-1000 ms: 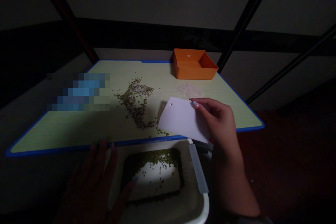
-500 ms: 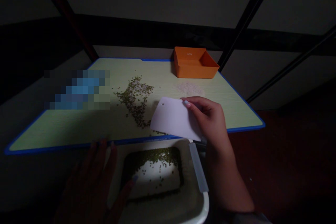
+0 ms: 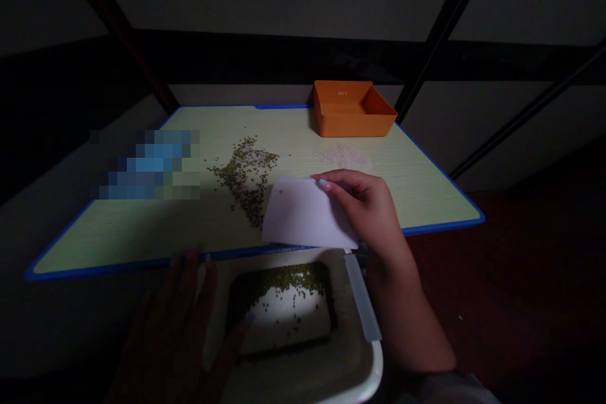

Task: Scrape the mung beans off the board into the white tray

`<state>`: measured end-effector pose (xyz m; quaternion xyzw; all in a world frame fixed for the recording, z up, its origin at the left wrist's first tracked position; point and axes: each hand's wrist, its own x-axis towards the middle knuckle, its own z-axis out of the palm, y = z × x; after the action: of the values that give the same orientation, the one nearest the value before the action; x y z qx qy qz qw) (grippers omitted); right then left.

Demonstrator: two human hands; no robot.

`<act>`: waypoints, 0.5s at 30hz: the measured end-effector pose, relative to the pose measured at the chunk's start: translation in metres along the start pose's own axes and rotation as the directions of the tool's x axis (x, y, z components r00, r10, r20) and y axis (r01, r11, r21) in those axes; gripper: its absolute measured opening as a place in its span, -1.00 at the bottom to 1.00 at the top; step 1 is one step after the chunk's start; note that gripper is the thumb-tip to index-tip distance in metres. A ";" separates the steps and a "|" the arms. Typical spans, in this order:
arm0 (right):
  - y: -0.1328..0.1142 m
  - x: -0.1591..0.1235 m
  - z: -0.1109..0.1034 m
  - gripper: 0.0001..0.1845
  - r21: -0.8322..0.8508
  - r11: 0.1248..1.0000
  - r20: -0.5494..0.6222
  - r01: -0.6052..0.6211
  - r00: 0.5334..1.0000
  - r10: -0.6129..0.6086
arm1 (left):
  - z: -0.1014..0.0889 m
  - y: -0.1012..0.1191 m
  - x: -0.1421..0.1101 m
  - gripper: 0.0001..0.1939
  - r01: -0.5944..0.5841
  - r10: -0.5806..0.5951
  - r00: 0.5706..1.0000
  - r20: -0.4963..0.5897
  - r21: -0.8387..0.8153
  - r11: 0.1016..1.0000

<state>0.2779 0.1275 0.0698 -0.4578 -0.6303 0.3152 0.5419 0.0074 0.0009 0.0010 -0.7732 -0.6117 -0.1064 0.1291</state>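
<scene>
Sliding left since the earlier frame, the white plastic scraper (image 3: 305, 213) is now sitting further along the near edge of the green-topped table (image 3: 118, 240), with its lower edge running along the blue trim and its body covering the lower end of a streak of mung beans (image 3: 243, 180). The right hand (image 3: 364, 205) is moving with it, gripping its upper right corner. The left hand (image 3: 175, 328) is staying well apart from the right, open with fingers spread, beside the left side of the white tray (image 3: 374, 360) below the table edge, its thumb reaching over the tray's dark lining (image 3: 279, 284), where more mung beans (image 3: 279, 283) are lying. A grey strip (image 3: 362, 297) is running along the tray's right rim, close to the right forearm. Farther back, a pale pile of rice (image 3: 343, 158) is lying on the table below an orange box (image 3: 353, 110), and a blurred blue patch (image 3: 151, 167) is covering the table's left part.
</scene>
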 end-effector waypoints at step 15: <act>-0.006 -0.016 -0.032 -0.89 -0.015 1.000 -0.239 -0.019 0.971 0.015 | 0.001 -0.003 0.001 -0.22 0.000 0.000 1.000 -0.008 -0.003 1.000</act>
<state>0.3075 0.1077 0.0756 -0.5022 -0.5595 0.2571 0.6072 0.0051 0.0028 0.0005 -0.7729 -0.6111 -0.1106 0.1305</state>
